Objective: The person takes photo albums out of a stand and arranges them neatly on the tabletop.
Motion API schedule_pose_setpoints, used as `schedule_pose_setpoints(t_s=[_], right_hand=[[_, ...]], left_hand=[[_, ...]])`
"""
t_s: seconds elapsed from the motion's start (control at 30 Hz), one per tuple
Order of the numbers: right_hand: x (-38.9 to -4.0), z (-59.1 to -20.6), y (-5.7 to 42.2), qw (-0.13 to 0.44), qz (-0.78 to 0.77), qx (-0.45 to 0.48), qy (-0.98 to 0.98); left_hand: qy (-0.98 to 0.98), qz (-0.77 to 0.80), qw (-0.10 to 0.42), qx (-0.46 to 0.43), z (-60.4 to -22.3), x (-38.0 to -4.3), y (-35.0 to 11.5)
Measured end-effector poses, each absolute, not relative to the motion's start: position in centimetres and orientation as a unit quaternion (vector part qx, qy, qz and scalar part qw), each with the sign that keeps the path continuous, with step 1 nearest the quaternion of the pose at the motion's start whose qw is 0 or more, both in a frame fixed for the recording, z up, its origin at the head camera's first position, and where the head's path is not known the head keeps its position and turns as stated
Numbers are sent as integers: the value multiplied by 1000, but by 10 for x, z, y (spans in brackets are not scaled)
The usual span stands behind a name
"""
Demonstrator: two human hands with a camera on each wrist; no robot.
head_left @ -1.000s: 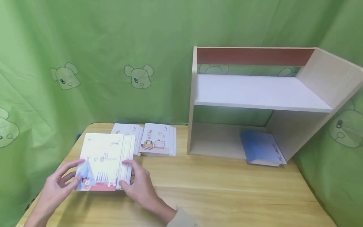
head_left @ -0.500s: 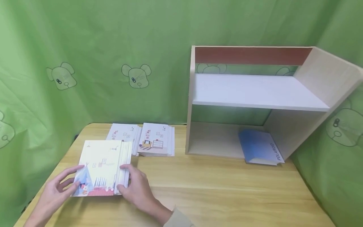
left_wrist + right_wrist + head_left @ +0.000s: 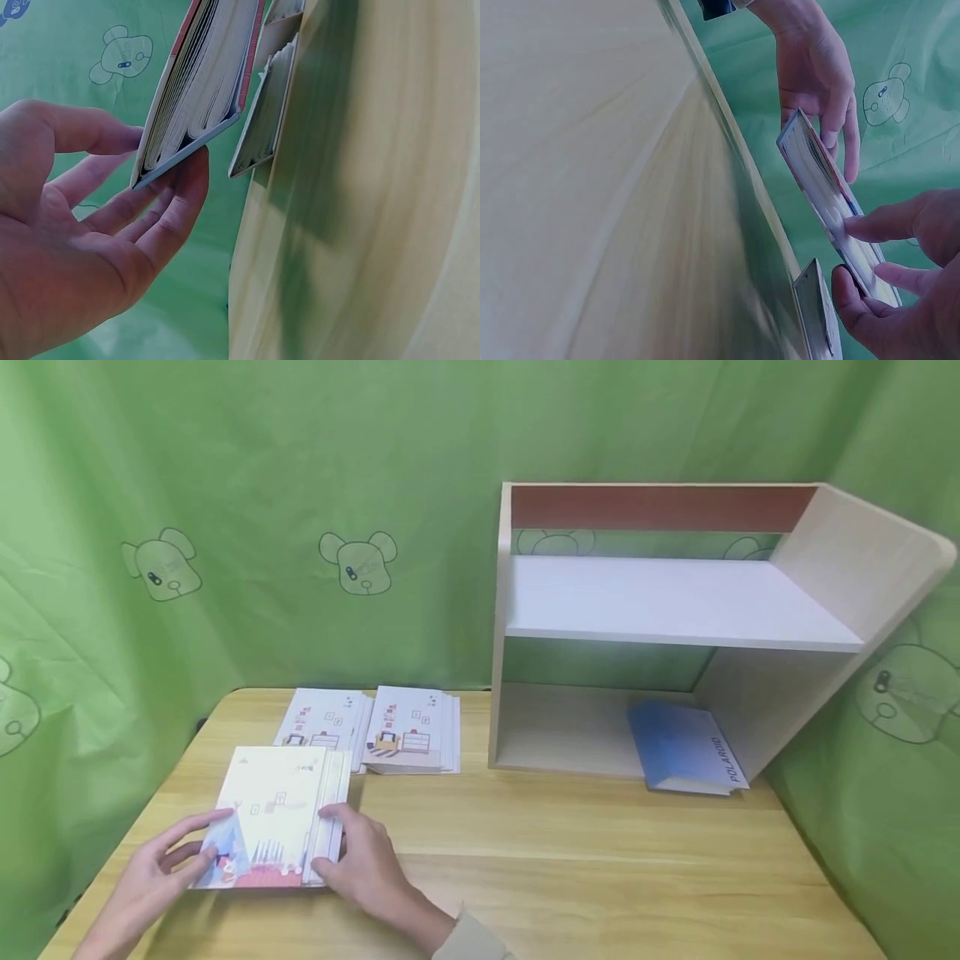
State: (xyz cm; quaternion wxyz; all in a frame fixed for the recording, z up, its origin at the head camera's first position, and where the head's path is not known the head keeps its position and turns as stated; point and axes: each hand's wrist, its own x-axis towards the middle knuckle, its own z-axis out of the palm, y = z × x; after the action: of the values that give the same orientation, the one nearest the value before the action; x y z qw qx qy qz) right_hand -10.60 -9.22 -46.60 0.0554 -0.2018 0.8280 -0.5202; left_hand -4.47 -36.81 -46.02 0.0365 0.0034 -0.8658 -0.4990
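A photo album (image 3: 273,818) with a pale cover, a blue tent drawing and a pink strip along the bottom is held above the wooden table. My left hand (image 3: 153,872) grips its left edge, with fingers spread under the spine in the left wrist view. From the other side, my right hand (image 3: 367,856) holds the page edges, its thumb and fingers on the stepped layers; the right wrist view shows those fingers (image 3: 889,223) on the album's edge. Behind it lie two similar albums, a left one (image 3: 318,714) partly covered by the held album and a right one (image 3: 405,727).
To the right stands a two-level wooden shelf (image 3: 675,597) with a white middle board. A blue album (image 3: 686,747) marked POLAROID lies on its lower level, jutting past the front. Green curtain (image 3: 420,435) surrounds the table (image 3: 570,852).
The held album has been lowered toward the table and slightly nearer me, both hands keeping their grip. The head view has shifted slightly.
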Motion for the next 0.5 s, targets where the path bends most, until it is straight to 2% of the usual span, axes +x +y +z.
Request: schedule_pose_setpoints(t_s=[0.5], right_hand=[[-110, -478, -91, 65, -500, -221, 835]], left_hand=[[-874, -485, 21, 12, -468, -48, -368]])
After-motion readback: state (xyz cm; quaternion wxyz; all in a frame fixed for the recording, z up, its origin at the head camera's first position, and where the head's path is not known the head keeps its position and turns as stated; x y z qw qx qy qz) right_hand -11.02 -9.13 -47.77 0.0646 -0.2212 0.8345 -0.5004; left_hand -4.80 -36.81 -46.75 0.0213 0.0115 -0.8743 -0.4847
